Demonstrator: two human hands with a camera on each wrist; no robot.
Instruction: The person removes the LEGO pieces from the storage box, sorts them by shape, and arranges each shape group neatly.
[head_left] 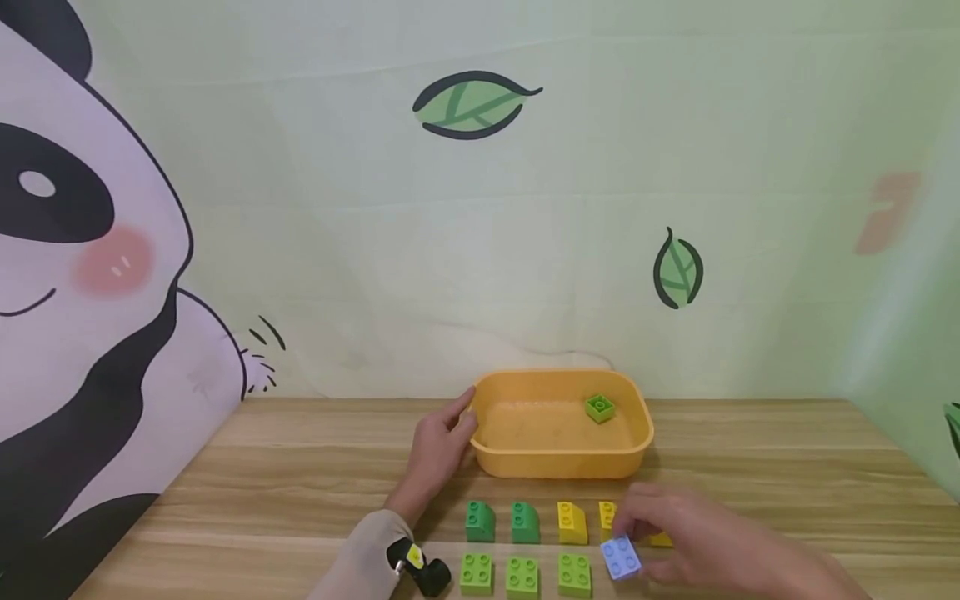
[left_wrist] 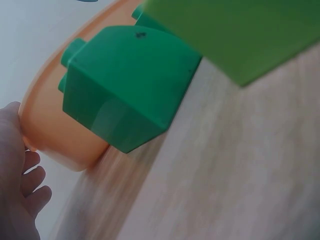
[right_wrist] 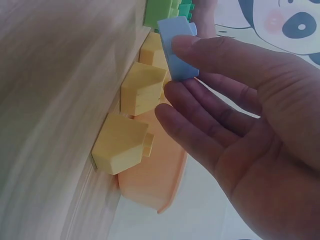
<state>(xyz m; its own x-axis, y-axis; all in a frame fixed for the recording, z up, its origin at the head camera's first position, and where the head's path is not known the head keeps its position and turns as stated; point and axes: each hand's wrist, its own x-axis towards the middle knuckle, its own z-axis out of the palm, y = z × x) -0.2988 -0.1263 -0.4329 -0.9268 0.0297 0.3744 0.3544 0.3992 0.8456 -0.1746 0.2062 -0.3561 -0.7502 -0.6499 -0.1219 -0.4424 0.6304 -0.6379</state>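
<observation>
My left hand holds the left end of an orange plastic tub, its other fingers loosely curled below the rim in the left wrist view. Inside the tub lies one light green brick. Between thumb and fingertips, my right hand pinches a light blue brick, studs facing up and a little tilted. It is at the right end of the front row of light green bricks. Behind that hand, yellow sloped bricks are partly covered.
Dark green sloped bricks stand left of the yellow ones, in the row nearer the tub. A wooden table carries everything. At the back hangs a pale green wall cloth with a printed panda.
</observation>
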